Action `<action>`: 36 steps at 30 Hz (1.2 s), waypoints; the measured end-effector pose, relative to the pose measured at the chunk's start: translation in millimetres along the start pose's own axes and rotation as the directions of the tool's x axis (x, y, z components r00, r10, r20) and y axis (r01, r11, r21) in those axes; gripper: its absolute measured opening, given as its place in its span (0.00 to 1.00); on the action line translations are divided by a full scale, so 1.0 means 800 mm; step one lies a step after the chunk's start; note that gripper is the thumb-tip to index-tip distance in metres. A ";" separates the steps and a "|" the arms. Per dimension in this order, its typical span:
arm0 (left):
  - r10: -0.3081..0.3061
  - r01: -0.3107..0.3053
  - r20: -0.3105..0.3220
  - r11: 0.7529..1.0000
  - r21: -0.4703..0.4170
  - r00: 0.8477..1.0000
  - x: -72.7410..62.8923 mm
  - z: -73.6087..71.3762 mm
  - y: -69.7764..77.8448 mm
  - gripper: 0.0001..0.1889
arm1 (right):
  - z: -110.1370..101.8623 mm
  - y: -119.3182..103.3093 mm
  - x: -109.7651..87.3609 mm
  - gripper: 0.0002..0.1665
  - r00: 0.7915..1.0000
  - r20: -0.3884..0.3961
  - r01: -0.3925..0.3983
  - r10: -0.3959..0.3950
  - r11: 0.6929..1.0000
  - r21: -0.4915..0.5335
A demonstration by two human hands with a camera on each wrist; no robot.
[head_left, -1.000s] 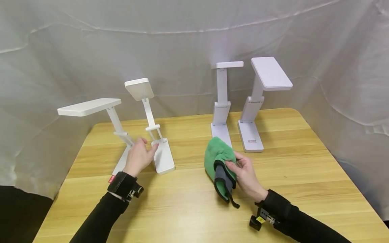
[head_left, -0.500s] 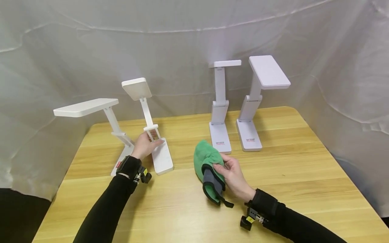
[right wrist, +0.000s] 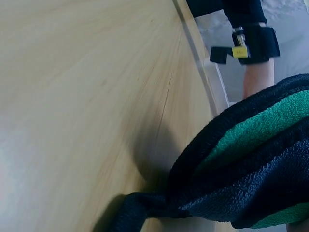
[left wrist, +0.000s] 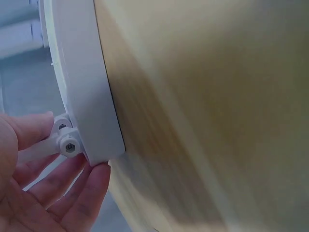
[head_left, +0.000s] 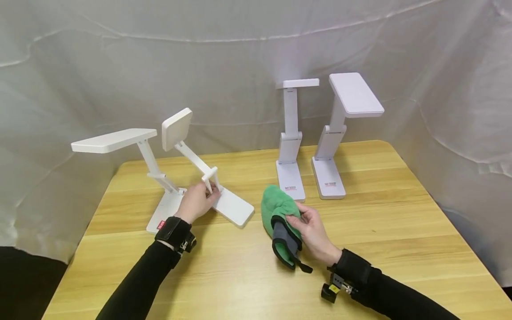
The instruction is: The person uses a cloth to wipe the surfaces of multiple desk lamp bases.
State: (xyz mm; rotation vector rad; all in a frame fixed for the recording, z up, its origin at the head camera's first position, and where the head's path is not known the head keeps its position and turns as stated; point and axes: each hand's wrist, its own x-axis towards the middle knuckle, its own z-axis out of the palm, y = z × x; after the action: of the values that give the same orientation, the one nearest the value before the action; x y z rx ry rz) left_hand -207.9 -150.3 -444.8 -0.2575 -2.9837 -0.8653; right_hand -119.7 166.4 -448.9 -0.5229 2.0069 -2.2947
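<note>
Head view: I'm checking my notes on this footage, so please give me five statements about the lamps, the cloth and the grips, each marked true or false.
1. The left grip holds the second lamp from the left. True.
2. The right grip holds a cloth. True.
3. The cloth's trim is red. False: the trim is black.
4. Only three lamps are in view. False: four lamps are.
5. The rightmost lamp is touched by neither grip. True.

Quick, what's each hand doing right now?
Left hand: holding the white lamp, second from the left.
Right hand: holding the green cloth.
</note>
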 end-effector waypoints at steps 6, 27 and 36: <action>0.054 -0.057 0.056 0.997 0.061 0.997 -0.028 0.007 0.023 0.10 | -0.012 -0.006 -0.005 0.27 1.000 -0.014 -0.001 0.001 0.999 -0.039; 0.309 -0.308 0.360 0.949 -0.064 0.880 -0.048 0.022 0.049 0.29 | 0.045 0.002 0.002 0.33 0.885 0.450 0.364 0.123 0.421 -0.831; 0.291 -0.281 0.388 0.956 -0.082 0.875 -0.038 0.028 0.048 0.38 | 0.038 0.010 0.001 0.32 0.832 0.530 0.473 0.163 0.292 -0.831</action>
State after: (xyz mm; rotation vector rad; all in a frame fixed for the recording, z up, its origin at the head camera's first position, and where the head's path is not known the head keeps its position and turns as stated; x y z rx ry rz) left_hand -171.4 -111.0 -445.3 -0.9610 -3.1617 -0.9041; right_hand -113.3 135.8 -453.2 -1.2712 2.7978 -0.4267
